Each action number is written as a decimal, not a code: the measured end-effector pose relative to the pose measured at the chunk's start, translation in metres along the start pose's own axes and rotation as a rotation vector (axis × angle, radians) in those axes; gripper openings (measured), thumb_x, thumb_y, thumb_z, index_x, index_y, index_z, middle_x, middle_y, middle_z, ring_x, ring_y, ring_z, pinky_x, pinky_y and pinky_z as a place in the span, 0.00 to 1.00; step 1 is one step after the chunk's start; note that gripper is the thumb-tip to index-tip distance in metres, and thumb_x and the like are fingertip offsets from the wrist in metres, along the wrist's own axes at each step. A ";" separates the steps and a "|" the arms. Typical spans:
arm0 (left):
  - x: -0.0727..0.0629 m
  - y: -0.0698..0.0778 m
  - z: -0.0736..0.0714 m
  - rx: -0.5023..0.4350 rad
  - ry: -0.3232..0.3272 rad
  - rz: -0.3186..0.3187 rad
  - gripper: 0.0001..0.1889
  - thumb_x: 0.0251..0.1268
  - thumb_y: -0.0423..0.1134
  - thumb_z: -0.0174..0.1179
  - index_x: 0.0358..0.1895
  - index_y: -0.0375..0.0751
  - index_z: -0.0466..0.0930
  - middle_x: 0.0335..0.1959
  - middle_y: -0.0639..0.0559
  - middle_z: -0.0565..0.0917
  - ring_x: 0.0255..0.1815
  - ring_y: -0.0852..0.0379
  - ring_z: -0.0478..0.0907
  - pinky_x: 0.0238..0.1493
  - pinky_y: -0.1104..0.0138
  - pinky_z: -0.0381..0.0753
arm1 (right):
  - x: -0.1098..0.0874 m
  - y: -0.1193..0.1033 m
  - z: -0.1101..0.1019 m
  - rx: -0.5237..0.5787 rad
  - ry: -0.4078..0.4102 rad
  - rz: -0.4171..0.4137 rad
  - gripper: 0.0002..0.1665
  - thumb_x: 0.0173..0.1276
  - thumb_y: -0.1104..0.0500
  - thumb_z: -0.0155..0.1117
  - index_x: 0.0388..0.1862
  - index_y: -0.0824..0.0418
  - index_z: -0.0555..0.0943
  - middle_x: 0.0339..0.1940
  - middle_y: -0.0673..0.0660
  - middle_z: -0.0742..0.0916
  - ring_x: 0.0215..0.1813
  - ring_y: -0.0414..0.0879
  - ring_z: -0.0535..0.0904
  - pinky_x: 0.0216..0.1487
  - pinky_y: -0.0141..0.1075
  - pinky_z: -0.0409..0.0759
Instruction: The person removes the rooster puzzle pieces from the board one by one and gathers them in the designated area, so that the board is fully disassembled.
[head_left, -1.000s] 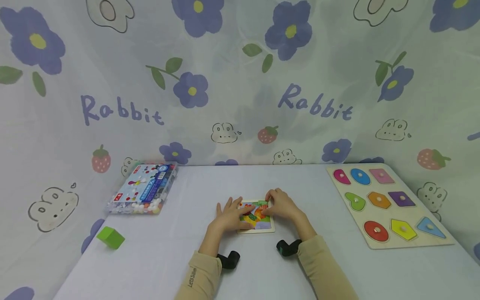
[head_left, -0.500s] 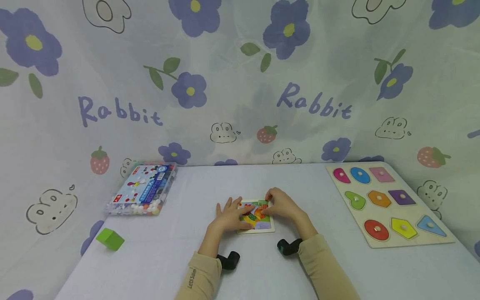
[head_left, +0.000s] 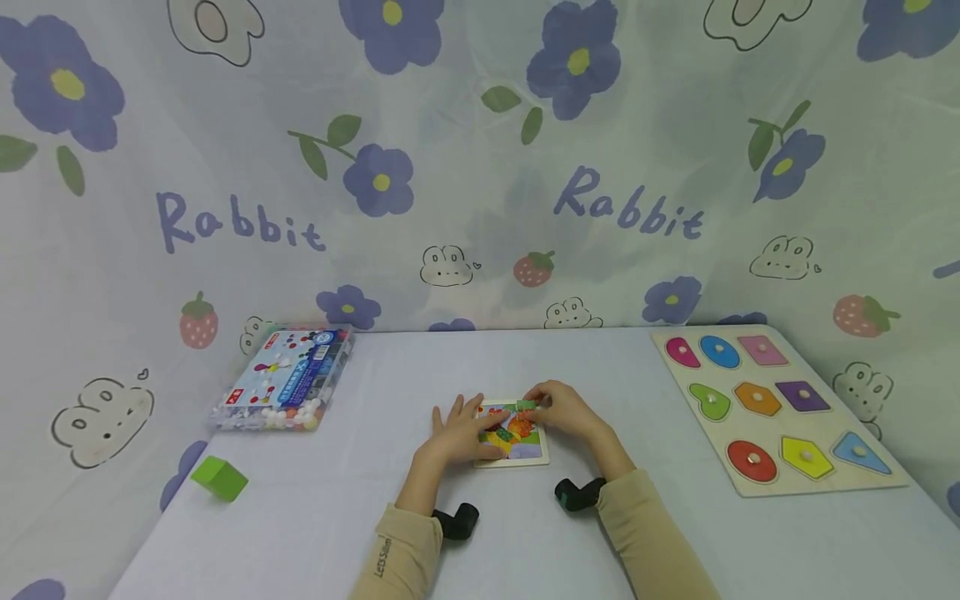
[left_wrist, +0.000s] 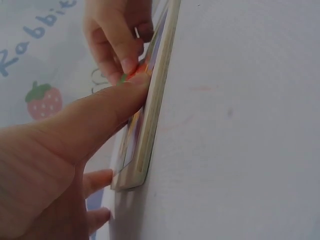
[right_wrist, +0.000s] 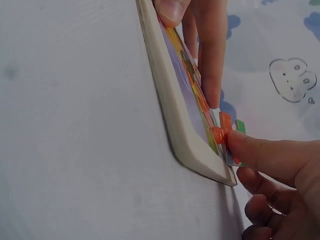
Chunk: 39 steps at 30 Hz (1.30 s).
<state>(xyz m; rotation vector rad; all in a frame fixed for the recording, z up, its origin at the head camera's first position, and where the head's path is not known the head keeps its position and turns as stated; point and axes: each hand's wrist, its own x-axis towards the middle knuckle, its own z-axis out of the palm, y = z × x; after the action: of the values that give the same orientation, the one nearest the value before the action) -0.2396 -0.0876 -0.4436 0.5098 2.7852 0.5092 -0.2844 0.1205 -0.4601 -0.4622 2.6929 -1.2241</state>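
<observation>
A small jigsaw puzzle with a colourful picture in a pale wooden tray (head_left: 534,460) lies at the middle of the table. My left hand (head_left: 452,435) rests over its left side with fingers spread, and the thumb (left_wrist: 117,102) presses down near the front edge. At the far right corner, my right hand (head_left: 567,412) pinches an orange and green puzzle piece (right_wrist: 226,122) between thumb and fingers. In the right wrist view that piece stands tilted up from the picture's surface. Part of the picture is hidden under the left hand.
A wooden shape board (head_left: 716,433) with knobbed pieces lies on the right. At the back left is a clear plastic box (head_left: 288,375) of beads with a printed cover. A green block (head_left: 220,478) sits near the left edge. A patterned curtain (head_left: 480,183) hangs behind the table.
My right fingers have shifted slightly left at the puzzle's far right corner, with the pinched piece now tilted up. The left hand has stayed in place.
</observation>
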 end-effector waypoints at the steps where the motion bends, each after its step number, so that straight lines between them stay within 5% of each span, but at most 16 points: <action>1: 0.000 0.000 0.001 -0.008 0.003 0.008 0.33 0.53 0.58 0.62 0.65 0.61 0.67 0.73 0.43 0.50 0.72 0.33 0.40 0.60 0.31 0.34 | 0.000 0.001 0.000 0.013 0.001 0.006 0.11 0.54 0.62 0.70 0.38 0.61 0.82 0.33 0.52 0.80 0.34 0.44 0.71 0.33 0.35 0.72; 6: 0.002 -0.002 0.002 -0.071 0.011 0.082 0.31 0.54 0.52 0.63 0.64 0.59 0.68 0.74 0.45 0.47 0.72 0.34 0.37 0.60 0.31 0.31 | 0.000 0.002 -0.001 0.055 -0.003 0.013 0.10 0.56 0.64 0.67 0.38 0.60 0.81 0.34 0.52 0.81 0.32 0.44 0.72 0.29 0.33 0.72; 19: 0.001 -0.003 0.001 -0.111 -0.010 0.176 0.22 0.57 0.47 0.62 0.58 0.61 0.75 0.72 0.43 0.53 0.72 0.33 0.39 0.60 0.31 0.31 | -0.001 0.001 -0.004 0.134 0.006 0.054 0.16 0.56 0.64 0.67 0.44 0.58 0.77 0.34 0.54 0.81 0.37 0.45 0.75 0.38 0.36 0.74; 33: 0.001 0.000 0.004 -0.096 -0.021 0.158 0.20 0.57 0.48 0.62 0.55 0.66 0.77 0.72 0.46 0.55 0.72 0.34 0.39 0.61 0.33 0.31 | -0.012 0.009 -0.023 0.334 0.110 0.195 0.17 0.58 0.67 0.63 0.47 0.66 0.72 0.38 0.60 0.79 0.35 0.44 0.77 0.35 0.34 0.79; 39: -0.001 -0.002 0.004 -0.111 -0.021 0.162 0.20 0.57 0.47 0.62 0.55 0.65 0.77 0.72 0.46 0.55 0.72 0.34 0.39 0.61 0.33 0.31 | -0.023 0.021 -0.039 0.298 0.154 0.197 0.17 0.62 0.64 0.61 0.50 0.65 0.75 0.41 0.61 0.78 0.34 0.45 0.76 0.32 0.34 0.77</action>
<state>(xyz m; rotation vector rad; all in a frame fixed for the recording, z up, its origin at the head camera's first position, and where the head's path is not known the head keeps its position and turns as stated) -0.2384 -0.0882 -0.4475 0.7143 2.6909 0.6851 -0.2768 0.1687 -0.4503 -0.0638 2.5342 -1.6213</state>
